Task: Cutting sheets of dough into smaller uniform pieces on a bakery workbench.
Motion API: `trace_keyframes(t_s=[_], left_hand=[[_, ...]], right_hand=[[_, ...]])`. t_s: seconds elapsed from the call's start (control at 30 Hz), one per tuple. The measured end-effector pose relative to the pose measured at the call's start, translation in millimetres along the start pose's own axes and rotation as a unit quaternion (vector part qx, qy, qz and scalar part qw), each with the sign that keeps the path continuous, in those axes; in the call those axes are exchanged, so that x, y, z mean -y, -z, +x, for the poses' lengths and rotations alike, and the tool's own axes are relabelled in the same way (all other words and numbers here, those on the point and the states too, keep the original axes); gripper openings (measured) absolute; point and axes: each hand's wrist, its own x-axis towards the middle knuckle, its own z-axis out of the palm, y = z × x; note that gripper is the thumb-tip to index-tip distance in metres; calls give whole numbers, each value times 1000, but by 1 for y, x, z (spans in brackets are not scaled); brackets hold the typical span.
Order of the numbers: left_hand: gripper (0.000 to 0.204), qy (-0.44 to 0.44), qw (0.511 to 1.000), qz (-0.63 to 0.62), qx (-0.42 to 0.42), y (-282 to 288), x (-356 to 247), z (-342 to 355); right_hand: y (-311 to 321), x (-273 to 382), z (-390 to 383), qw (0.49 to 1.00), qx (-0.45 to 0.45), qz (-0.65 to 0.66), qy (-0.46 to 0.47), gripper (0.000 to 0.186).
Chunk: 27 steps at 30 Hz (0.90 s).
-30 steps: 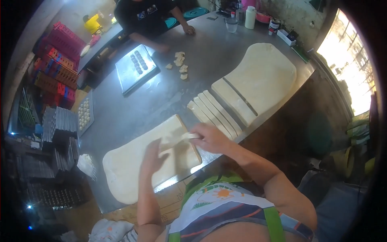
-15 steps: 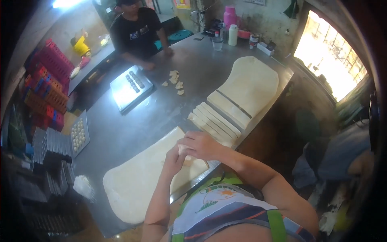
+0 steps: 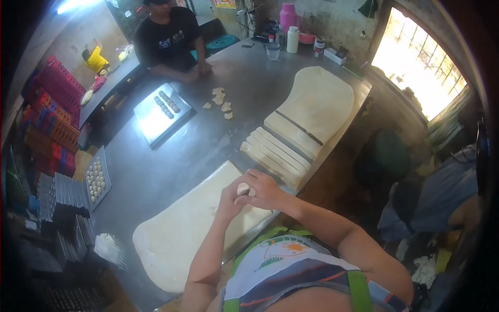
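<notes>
A small dough lump is held between the left hand and the right hand. Both hands are closed about it, the fingers curled and brought together, so that only its pale upper part is left exposed in the gap between them. The lump is enclosed from its left side by the left hand and from its right by the right hand. Both are held above the right-hand end of a rolled dough sheet; whether the sheet is touched by them cannot be told. Just beyond the right hand, several dough strips are laid side by side on the metal table, and past them a second dough sheet is spread, crossed by a narrow dark bar. Farther off, dough scraps are scattered near a shiny tray, on which dark balls are set in two rows. The table's far side is occupied by a person in a dark shirt.
</notes>
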Motion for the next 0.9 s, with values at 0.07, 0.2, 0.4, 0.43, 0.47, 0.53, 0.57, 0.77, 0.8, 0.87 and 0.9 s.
trace_keyframes(t_s=[0.07,0.2,0.4,0.43,0.47,0.53,0.57,0.77,0.8,0.87,0.9], left_hand=[[29,39,995,-63,-67,-19,-6,-2],[20,46,974,217,45,-34,10,-14],[45,-19,999,15,-33,-48,-27,-5],[58,61,992,-15,-110,-44,-10,-11],[72,104,989,-2,-108,-37,20,-20],[73,-15,989,81,-122,-41,-8,-4],[74,-127,969,161,-137,-42,-20,-2],[40,0,984,65,-163,-49,31,3],[30,20,977,123,-172,-57,54,-8],[30,67,976,207,-30,-59,23,-5],[30,114,944,292,100,-56,5,-5]], right_hand=[[-8,-11,-7,996,-87,2,-10,22],[-26,-86,-31,995,-24,-60,-77,22],[-7,-155,-44,988,65,-122,-74,30],[-10,-125,-33,994,38,-97,-41,31],[-8,-95,-25,997,13,-71,-4,32],[8,-82,-18,995,94,-11,23,33],[13,-71,-19,981,181,53,48,33],[-4,-60,-11,997,-8,72,31,23],[-19,-64,-14,998,-58,12,3,22],[-15,-103,-23,994,38,-96,-36,22],[-13,-121,-27,969,140,-192,-66,23]])
